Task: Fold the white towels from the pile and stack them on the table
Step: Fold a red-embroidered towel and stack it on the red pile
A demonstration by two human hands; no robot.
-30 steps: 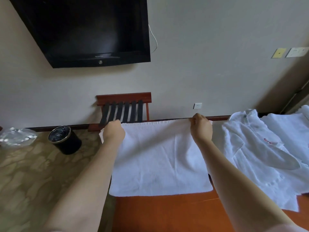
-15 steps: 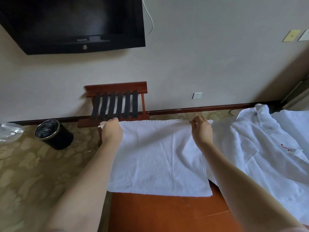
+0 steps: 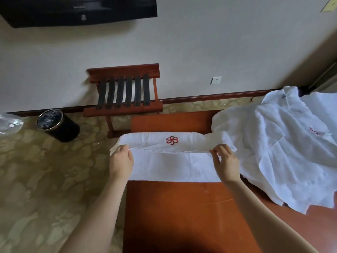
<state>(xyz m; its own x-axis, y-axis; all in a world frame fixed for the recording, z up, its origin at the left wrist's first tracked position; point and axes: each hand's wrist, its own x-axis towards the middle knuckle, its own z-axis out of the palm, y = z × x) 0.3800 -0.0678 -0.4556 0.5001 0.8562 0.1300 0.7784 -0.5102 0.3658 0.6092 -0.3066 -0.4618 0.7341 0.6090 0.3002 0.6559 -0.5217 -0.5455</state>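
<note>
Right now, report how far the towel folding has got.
Done: nothing looks finished; no folded stack is visible on the table. In hand: one towel, red emblem up, lies across the table with its far part doubled over toward the person. The left hand and right hand each pinch that turned-over edge at one end. Left: the rest of this towel's folds, then the crumpled pile at the right.

Towel emblem: a red pinwheel-shaped emblem (image 3: pixel 172 140) stitched on the turned-over top layer of the towel (image 3: pixel 173 163), about mid-width.
Pile mark: a red stitched mark (image 3: pixel 314 131) on the pile (image 3: pixel 291 157) right of the towel, partly hidden by a fold, not readable.
TV lettering: small pale lettering (image 3: pixel 78 7) on the TV (image 3: pixel 45 13), up and left of the towel, too blurred to read.
Words or numbers: none readable.
</note>
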